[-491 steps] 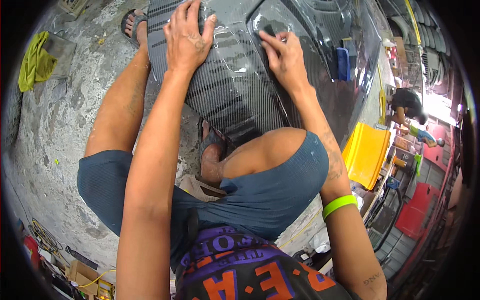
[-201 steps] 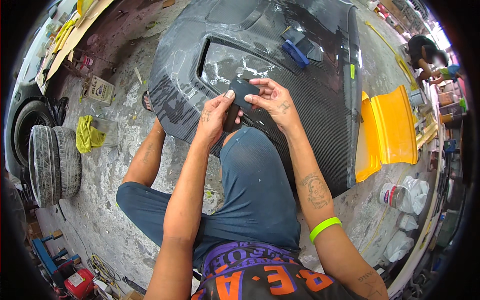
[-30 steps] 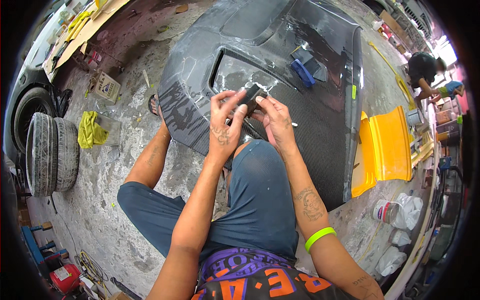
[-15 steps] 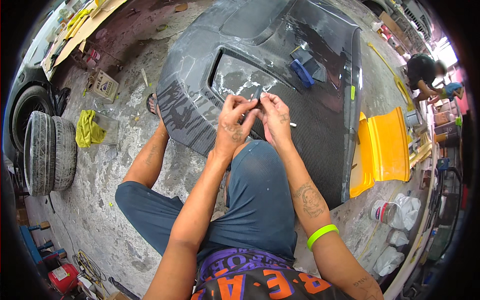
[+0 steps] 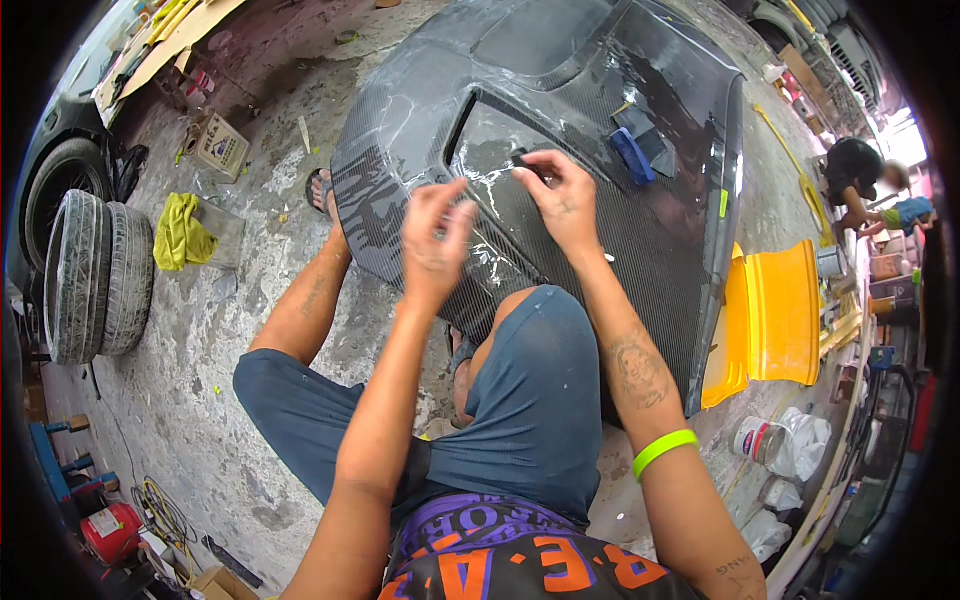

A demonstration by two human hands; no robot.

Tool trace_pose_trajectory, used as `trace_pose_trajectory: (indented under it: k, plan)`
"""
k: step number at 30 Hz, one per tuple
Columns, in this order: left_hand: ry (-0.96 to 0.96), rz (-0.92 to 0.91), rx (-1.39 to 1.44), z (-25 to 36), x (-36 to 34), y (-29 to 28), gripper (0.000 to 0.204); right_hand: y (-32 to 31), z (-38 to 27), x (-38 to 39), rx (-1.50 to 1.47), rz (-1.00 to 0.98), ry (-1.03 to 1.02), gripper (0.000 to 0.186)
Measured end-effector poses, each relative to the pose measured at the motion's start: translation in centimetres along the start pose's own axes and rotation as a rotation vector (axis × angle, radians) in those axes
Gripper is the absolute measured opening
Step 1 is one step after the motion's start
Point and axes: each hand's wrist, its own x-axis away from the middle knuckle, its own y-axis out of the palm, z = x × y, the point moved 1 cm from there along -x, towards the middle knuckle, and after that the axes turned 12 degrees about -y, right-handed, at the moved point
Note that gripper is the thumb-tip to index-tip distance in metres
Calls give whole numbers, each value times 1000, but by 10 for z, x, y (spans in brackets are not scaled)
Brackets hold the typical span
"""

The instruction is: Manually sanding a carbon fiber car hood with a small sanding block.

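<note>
My right hand (image 5: 565, 200) pinches a small dark folded piece (image 5: 519, 157), which looks like sandpaper, between thumb and fingertips above the hood's vent recess. My left hand (image 5: 437, 240), smeared by motion, hovers to its left with thumb and fingers apart and nothing visible in them. Both are over a black carbon-fibre car hood (image 5: 640, 290), whose surface has wet, shiny and whitish patches. On the hood, to the right of my right hand, lie a blue block (image 5: 632, 157) and dark grey sheets (image 5: 655, 150). A small white object (image 5: 609, 257) rests beside my right wrist.
Two stacked-together tires (image 5: 85, 280) and a yellow cloth (image 5: 182, 235) on a container are at the left. A yellow body panel (image 5: 783, 312) stands right of the hood, near a paint can (image 5: 757, 440) and plastic bags. Another person (image 5: 855, 175) crouches at the far right.
My hands, together on the dark piece before, have separated. The left has moved left and let go; the right has moved slightly up and right with the piece. The view has shifted slightly.
</note>
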Motion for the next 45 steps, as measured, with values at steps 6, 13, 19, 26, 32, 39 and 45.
trace_pose_trajectory:
  k: [6, 13, 19, 26, 32, 39, 45]
  plan:
    - [-163, 153, -90, -110, -48, -45, 35, 35, 44, -8, 322, -462, -534, 11]
    - [-35, 266, -328, -145, -44, -38, 42, 49, 46, 6, 570, -471, -580, 14]
    - [-60, 272, -272, -145, -48, -42, 44, 48, 33, 5, 544, -524, -505, 27]
    - [-64, 290, -237, -146, -50, -43, 44, 49, 39, -5, 631, -602, -559, 22]
    - [-76, 282, -204, -145, -49, -34, 48, 47, 51, 1, 609, -487, -627, 17]
    - [-45, 326, -196, -149, -49, -38, 43, 60, 37, 6, 662, -522, -512, 17]
    - [-37, 331, -206, -145, -50, -32, 40, 53, 40, 9, 605, -475, -495, 15]
